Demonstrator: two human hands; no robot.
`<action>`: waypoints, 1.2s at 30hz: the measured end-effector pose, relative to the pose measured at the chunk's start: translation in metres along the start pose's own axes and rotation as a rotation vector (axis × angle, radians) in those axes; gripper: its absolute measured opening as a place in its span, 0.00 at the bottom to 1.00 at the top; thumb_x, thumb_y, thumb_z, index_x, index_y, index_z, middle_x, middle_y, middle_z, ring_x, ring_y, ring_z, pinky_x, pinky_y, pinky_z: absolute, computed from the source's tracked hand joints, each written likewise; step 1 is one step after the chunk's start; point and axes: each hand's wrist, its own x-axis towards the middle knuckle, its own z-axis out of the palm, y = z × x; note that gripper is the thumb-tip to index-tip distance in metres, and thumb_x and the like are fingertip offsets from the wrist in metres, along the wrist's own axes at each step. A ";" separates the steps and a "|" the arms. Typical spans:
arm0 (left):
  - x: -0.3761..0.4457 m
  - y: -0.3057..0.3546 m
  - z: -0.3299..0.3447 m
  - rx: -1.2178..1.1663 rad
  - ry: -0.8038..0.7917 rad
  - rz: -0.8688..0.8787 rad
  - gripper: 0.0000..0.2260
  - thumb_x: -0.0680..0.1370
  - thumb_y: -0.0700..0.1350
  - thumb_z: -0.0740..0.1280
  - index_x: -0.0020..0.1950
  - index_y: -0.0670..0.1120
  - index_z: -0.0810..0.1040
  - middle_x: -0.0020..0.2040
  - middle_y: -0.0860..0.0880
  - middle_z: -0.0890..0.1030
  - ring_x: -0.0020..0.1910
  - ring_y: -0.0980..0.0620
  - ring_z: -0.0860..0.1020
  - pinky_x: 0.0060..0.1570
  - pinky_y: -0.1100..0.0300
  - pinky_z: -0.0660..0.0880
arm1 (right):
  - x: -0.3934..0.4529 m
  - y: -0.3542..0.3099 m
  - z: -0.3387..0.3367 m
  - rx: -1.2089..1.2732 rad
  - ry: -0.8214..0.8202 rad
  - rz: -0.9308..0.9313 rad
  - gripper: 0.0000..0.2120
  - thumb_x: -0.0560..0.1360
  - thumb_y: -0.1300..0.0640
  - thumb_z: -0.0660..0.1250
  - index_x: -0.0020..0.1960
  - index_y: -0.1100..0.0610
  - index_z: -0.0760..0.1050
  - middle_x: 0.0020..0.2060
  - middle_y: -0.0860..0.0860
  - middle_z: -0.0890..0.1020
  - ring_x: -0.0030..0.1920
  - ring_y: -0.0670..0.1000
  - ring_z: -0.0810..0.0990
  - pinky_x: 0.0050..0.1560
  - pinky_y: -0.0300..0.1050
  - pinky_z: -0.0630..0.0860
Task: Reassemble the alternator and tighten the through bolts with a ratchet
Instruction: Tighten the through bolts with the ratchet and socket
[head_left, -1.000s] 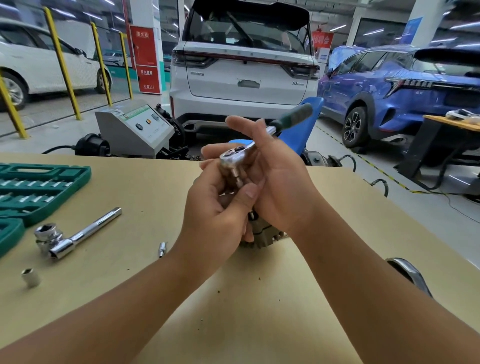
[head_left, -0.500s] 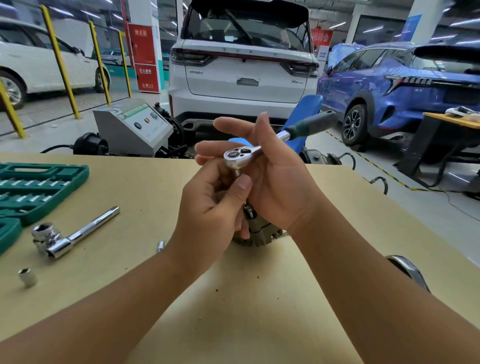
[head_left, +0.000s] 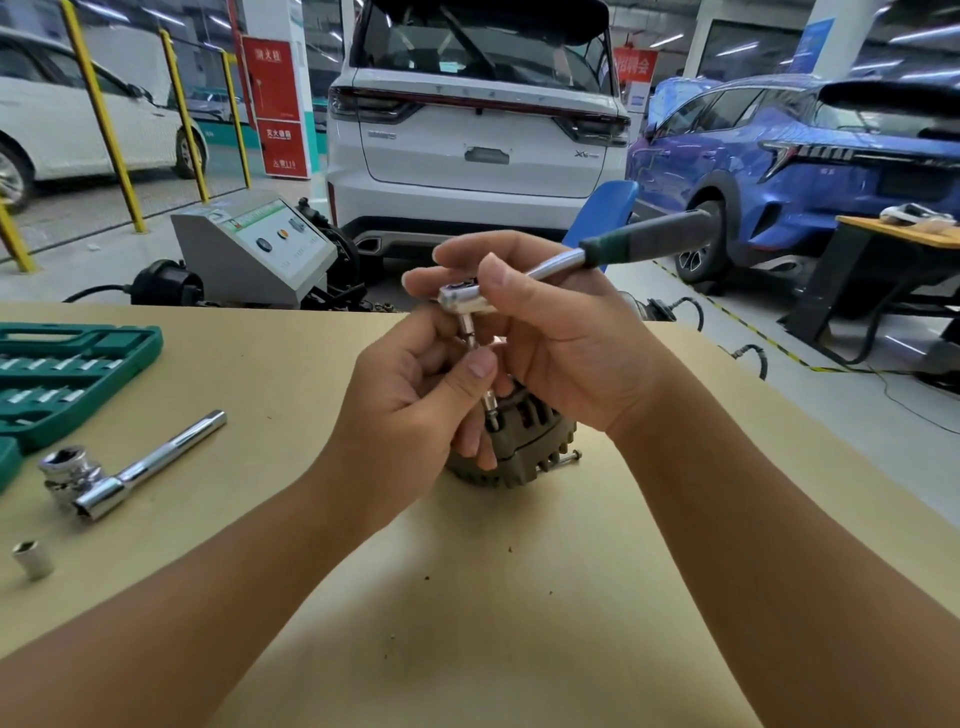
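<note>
Above the middle of the table, the right hand (head_left: 561, 338) curls round the head end of the ratchet (head_left: 566, 265), its thumb laid across the chrome shank near the head and its fingers wrapped behind; the green-and-black handle sticks out up and to the right, clear of the palm; from the ratchet head a slim extension with a socket (head_left: 478, 358) drops straight down toward the alternator; the left hand (head_left: 415, 395) pinches this extension partway down between thumb and curled fingers, while its lower fingers reach on and touch the side of the alternator (head_left: 524, 441); the alternator stands on the table (head_left: 519, 597) just beneath both hands, its ribbed grey housing showing to the right of the left fingers, and a bolt head (head_left: 571, 456) pokes out at its lower right edge; further left on the table lies a chrome L-shaped wrench with a large socket (head_left: 119, 478), well apart from the hands; near it, toward the near-left edge, stands a small loose socket (head_left: 32, 559); a green socket case (head_left: 62, 379) lies open at the far left; beyond the table sit a grey machine (head_left: 254, 249), a white car (head_left: 478, 130) with its tailgate raised, and a blue car (head_left: 805, 150)
</note>
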 end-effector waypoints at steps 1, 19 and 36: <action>0.000 0.001 -0.001 0.008 -0.005 -0.011 0.07 0.80 0.39 0.65 0.58 0.40 0.77 0.40 0.38 0.78 0.24 0.47 0.71 0.28 0.53 0.78 | 0.000 0.001 0.000 0.007 0.007 0.002 0.12 0.82 0.58 0.62 0.64 0.60 0.75 0.59 0.61 0.83 0.50 0.63 0.79 0.42 0.57 0.72; -0.015 -0.015 0.001 0.256 0.024 0.162 0.09 0.79 0.46 0.71 0.56 0.58 0.77 0.37 0.50 0.82 0.29 0.47 0.83 0.23 0.58 0.76 | -0.004 0.003 -0.011 0.108 -0.266 0.049 0.16 0.78 0.60 0.66 0.65 0.60 0.74 0.60 0.59 0.83 0.61 0.61 0.81 0.60 0.58 0.79; -0.016 -0.018 0.007 0.114 0.090 0.058 0.09 0.78 0.41 0.71 0.56 0.49 0.77 0.35 0.46 0.80 0.28 0.48 0.80 0.24 0.56 0.76 | -0.001 0.011 0.006 0.203 -0.123 0.060 0.18 0.80 0.52 0.64 0.68 0.58 0.75 0.57 0.64 0.83 0.58 0.67 0.82 0.60 0.61 0.79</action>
